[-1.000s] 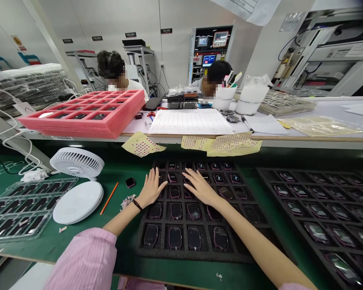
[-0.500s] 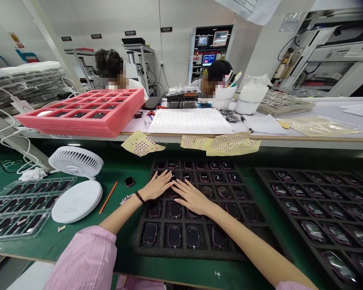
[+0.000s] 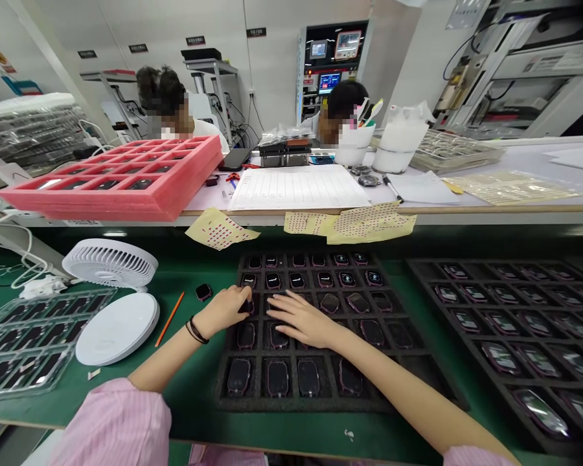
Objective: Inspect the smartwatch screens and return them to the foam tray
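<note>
A black foam tray (image 3: pixel 291 404) with square compartments lies on the green mat, holding rows of dark watch faces. Some in the two far rows show lit displays, such as the watch (image 3: pixel 346 279). My left hand (image 3: pixel 226 309) is at the tray's left side, its fingers bent round a watch in the third row, which they partly hide. My right hand (image 3: pixel 304 320) lies spread and palm down over the third and fourth rows, holding nothing. Beneath its fingers a watch (image 3: pixel 278 335) is partly covered.
To the right is a second black tray (image 3: pixel 471 353) of watches. On the left are a white fan (image 3: pixel 116 329), an orange stick (image 3: pixel 170 319), a single watch (image 3: pixel 203 292) and a clear tray (image 3: pixel 39 375). A pink foam tray (image 3: pixel 165 200) sits on the shelf; two people sit beyond.
My left hand has drawn back to the left and its fingers have closed in at a third-row watch. My right hand has shifted slightly nearer. The far rows are now uncovered.
</note>
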{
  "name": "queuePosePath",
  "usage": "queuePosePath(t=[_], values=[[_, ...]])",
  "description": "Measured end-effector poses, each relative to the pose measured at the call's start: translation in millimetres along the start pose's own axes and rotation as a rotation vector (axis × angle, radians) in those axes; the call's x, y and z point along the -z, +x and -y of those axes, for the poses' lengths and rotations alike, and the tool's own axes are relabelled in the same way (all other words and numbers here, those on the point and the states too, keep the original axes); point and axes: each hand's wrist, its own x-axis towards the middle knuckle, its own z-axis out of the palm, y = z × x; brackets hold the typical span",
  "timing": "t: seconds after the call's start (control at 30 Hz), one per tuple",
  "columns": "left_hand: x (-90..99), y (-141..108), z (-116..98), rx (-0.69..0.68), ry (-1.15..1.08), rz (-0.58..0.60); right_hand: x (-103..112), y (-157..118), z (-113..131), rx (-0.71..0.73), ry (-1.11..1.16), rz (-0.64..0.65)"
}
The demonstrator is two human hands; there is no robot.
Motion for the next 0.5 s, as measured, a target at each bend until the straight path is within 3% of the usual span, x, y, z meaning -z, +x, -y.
queuePosePath(t=[0.13,0.27,0.37,0.43,0.5], values=[[2.5,6.9,6.8,-0.037,0.062,-0.056,1.9,5.0,21.5,0.224,-0.128,-0.086],[2.7,6.5,11.4,-0.062,-0.128,-0.168,-5.3,4.5,32.7,0.362,-0.245,-0.152],[3.2,11.4,-2.1,-0.072,-0.271,-0.258,-9.5,2.1,31.7,0.410,-0.284,-0.193],[3.0,19.0,-17.9,-0.113,-0.285,-0.230,-10.3,1.0,29.2,0.393,-0.304,-0.222],[2.9,28.7,-33.6,-0.141,-0.203,-0.130,-10.2,0.3,26.7,0.379,-0.323,-0.266]])
